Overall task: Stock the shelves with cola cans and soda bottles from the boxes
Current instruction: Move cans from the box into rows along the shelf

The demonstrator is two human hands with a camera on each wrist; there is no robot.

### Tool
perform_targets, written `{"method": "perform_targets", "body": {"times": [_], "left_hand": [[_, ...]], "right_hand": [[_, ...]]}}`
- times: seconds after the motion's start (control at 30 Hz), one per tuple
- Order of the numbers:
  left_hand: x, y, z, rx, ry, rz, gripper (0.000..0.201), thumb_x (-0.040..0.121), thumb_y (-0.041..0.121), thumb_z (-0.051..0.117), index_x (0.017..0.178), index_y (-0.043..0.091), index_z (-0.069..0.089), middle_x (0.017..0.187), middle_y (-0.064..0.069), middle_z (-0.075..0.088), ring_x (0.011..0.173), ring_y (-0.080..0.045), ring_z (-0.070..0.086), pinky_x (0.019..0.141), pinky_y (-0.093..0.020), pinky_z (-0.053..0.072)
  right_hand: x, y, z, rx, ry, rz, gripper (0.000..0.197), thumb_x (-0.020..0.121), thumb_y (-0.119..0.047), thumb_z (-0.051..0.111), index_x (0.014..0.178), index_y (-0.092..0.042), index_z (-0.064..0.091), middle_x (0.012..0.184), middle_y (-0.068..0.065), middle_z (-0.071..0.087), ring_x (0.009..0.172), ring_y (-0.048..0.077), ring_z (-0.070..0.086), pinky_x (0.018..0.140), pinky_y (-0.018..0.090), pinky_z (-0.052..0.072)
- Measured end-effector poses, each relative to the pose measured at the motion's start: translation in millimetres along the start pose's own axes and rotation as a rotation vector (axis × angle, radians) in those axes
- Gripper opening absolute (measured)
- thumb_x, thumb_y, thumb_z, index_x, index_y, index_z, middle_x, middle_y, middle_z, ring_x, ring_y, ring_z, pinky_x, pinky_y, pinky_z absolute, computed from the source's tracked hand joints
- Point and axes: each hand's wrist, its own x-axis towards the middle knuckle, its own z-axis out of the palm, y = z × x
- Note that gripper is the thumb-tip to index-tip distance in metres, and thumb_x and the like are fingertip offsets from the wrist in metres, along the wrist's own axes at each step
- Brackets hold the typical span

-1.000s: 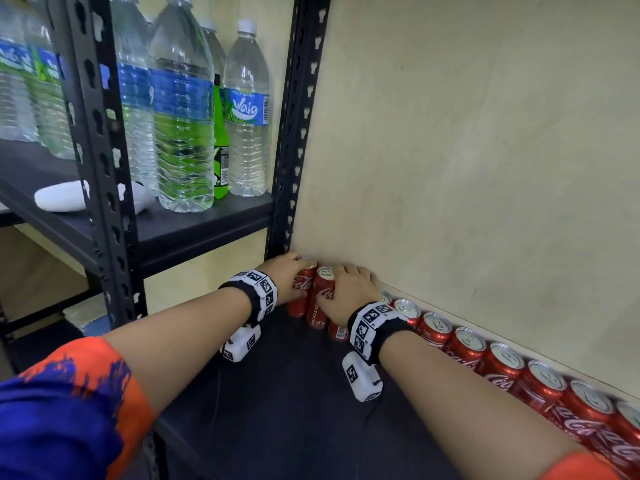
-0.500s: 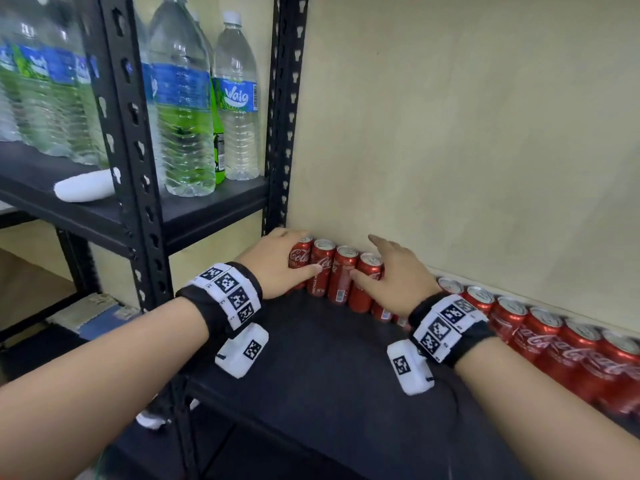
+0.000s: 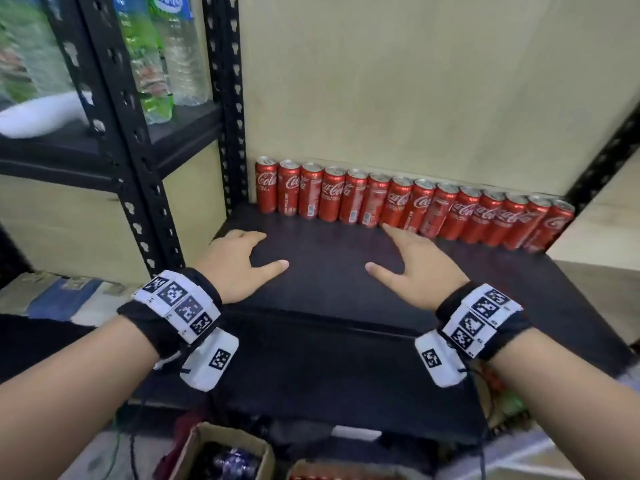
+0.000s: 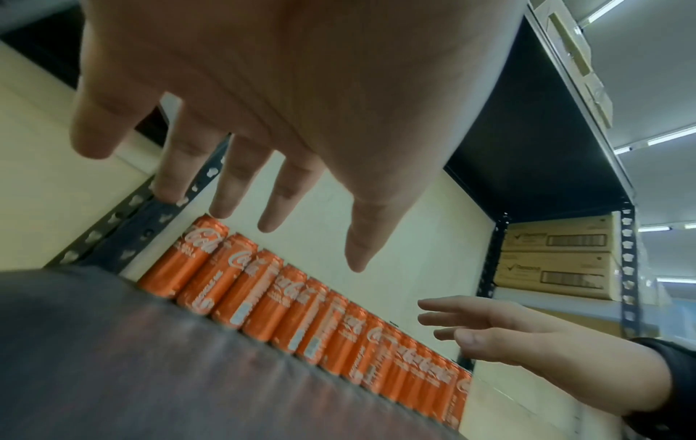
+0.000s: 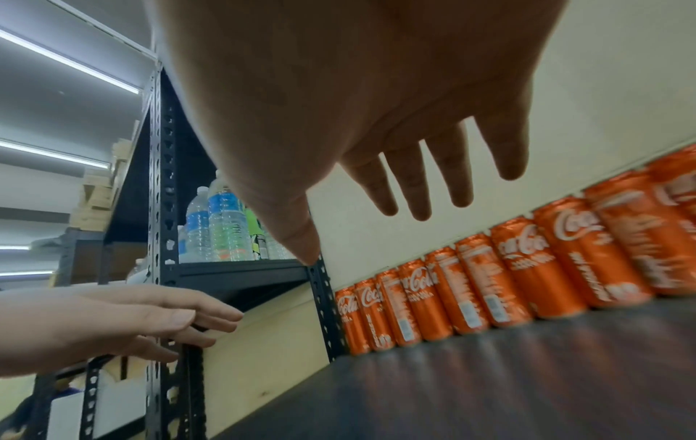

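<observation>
A row of several red cola cans [image 3: 408,206] stands upright along the back wall of the black shelf [image 3: 322,282]. The same row of cans [image 4: 301,309] shows under my left palm, and the cans [image 5: 527,268] show again in the right wrist view. My left hand [image 3: 239,261] hovers over the shelf's left front with straight, spread fingers and holds nothing. My right hand [image 3: 412,268] is also open and empty, its fingertips close to the cans in the middle of the row. Both hands are apart from the cans.
Water and green soda bottles [image 3: 156,57] stand on the higher shelf at left, behind a black perforated upright [image 3: 225,98]. Open cardboard boxes [image 3: 221,452] sit on the floor below the shelf's front edge. Stacked cartons [image 4: 557,256] fill a shelf to the right.
Both hands have let go of the cans at the left end of the row and drawn back toward me. My view has pulled back, showing the whole row.
</observation>
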Motion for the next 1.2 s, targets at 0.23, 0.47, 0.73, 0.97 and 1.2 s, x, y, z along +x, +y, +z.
{"method": "perform_targets", "body": {"times": [0.23,0.47,0.73,0.97,1.2], "left_hand": [[-59,1,44,0.014,-0.147,0.053,0.084,0.084,0.069,0.06,0.153,0.027,0.037,0.156,0.003,0.037,0.14,-0.02,0.042,0.113,-0.041,0.04],[-111,13,110,-0.018,-0.365,-0.023,0.082,0.085,0.067,0.062,0.151,0.023,0.04,0.153,-0.002,0.041,0.138,-0.02,0.044,0.111,-0.031,0.036],[-160,25,226,0.04,-0.684,-0.185,0.071,0.087,0.059,0.067,0.142,0.016,0.052,0.137,-0.004,0.059,0.123,-0.02,0.057,0.096,-0.025,0.043],[-198,20,337,0.198,-1.006,-0.344,0.078,0.082,0.072,0.06,0.14,0.021,0.052,0.144,-0.005,0.053,0.127,-0.024,0.054,0.1,-0.031,0.044],[-244,18,417,0.21,-1.205,-0.401,0.038,0.092,0.053,0.06,0.069,0.023,0.054,0.08,-0.002,0.059,0.072,-0.018,0.054,0.054,-0.027,0.036]], "right_hand": [[-102,17,31,-0.019,-0.161,0.166,0.086,0.094,-0.063,0.053,0.161,-0.02,0.022,0.161,0.003,0.036,0.147,0.023,0.033,0.12,0.036,0.03],[-183,62,79,0.035,-0.396,0.279,0.089,0.092,-0.068,0.052,0.16,-0.02,0.025,0.159,0.006,0.039,0.144,0.025,0.039,0.118,0.037,0.034],[-255,131,143,0.137,-0.761,0.411,0.105,0.077,-0.09,0.046,0.157,-0.023,0.033,0.155,0.006,0.046,0.138,0.024,0.047,0.109,0.031,0.038],[-319,186,210,0.107,-1.083,0.52,0.09,0.091,-0.071,0.053,0.161,-0.023,0.022,0.163,0.005,0.034,0.144,0.026,0.04,0.113,0.035,0.035],[-379,217,276,0.135,-1.218,0.641,0.086,0.092,-0.067,0.055,0.158,-0.016,0.032,0.16,0.008,0.039,0.144,0.028,0.042,0.116,0.036,0.035]]}}
